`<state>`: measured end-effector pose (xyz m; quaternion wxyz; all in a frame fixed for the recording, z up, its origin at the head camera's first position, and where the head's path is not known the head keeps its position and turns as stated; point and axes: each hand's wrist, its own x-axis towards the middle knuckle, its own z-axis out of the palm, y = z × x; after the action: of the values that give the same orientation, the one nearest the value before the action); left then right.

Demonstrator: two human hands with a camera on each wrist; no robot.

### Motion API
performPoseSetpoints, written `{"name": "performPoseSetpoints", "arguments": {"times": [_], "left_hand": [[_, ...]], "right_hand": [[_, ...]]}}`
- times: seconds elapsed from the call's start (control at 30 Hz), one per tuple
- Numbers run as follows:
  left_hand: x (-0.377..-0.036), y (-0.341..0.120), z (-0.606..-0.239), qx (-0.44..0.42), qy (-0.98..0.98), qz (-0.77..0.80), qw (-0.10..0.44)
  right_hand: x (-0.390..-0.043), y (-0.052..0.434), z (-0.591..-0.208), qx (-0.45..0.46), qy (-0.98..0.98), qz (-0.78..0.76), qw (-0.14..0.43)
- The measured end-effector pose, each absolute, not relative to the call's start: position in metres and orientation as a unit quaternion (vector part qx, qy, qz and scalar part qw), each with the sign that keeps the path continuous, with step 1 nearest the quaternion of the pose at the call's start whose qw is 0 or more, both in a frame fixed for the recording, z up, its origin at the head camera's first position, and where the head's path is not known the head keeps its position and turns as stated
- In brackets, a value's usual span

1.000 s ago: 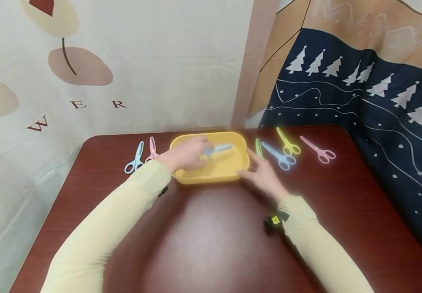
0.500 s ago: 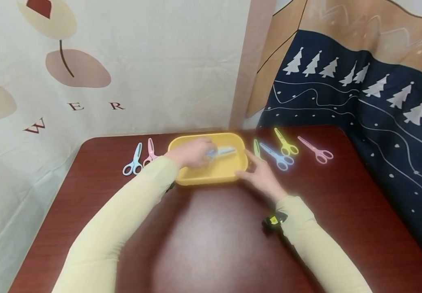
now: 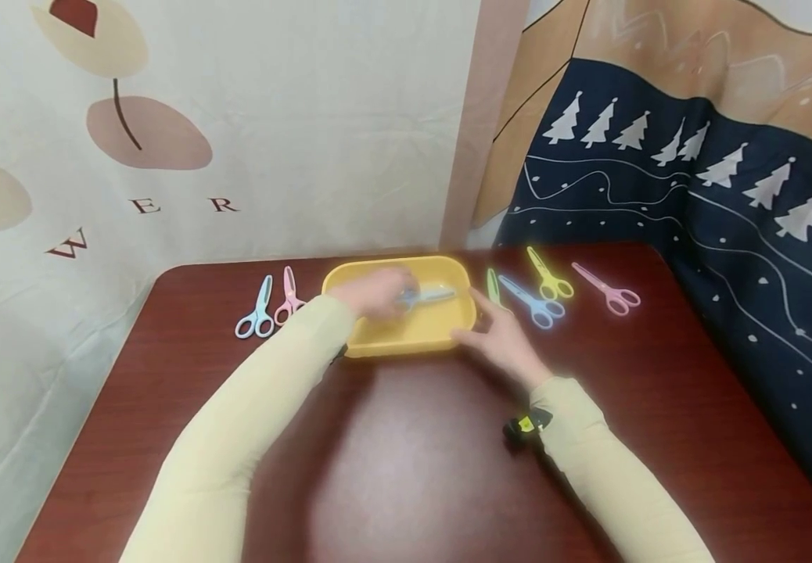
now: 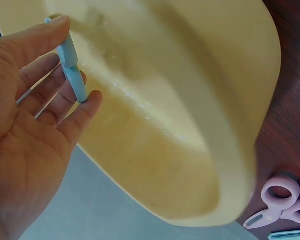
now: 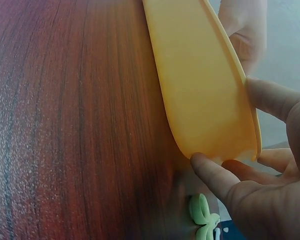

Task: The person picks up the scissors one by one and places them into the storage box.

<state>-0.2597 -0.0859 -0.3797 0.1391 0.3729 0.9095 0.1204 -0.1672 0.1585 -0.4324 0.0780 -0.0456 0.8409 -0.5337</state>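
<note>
Placing step: my left hand [image 3: 371, 295] pinches the blue scissors [image 4: 71, 66] over the yellow tray [image 3: 406, 332]; my right hand [image 3: 501, 336], fingers relaxed, steadies its corner. Next, I judge: release.

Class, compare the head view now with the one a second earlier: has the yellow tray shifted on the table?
No. The yellow tray keeps the same gap to the pink scissors on its left and the green scissors on its right; the small frame shift is the camera.

The person is wearing a pale yellow long-sleeved top; both sleeves are reaching down to the wrists. A small black device with a yellow mark [image 3: 529, 423] is sitting at the end of the right sleeve [image 3: 610, 477]. The left hand [image 3: 371, 293] and right hand [image 3: 504, 336] are bare.
</note>
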Motion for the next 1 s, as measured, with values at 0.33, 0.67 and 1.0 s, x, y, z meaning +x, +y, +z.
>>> {"name": "performPoseSetpoints", "arguments": {"times": [0.33, 0.67, 1.0], "left_hand": [[-0.263, -0.086, -0.389, 0.351, 0.917, 0.104, 0.159], [-0.261, -0.089, -0.39, 0.326, 0.922, 0.123, 0.17], [-0.251, -0.095, -0.376, 0.341, 0.911, 0.172, 0.153]], "right_hand": [[-0.167, 0.158, -0.43, -0.051, 0.842, -0.532, 0.076], [-0.167, 0.157, -0.431, -0.051, 0.845, -0.527, 0.073], [-0.167, 0.159, -0.433, -0.046, 0.841, -0.533, 0.079]]}}
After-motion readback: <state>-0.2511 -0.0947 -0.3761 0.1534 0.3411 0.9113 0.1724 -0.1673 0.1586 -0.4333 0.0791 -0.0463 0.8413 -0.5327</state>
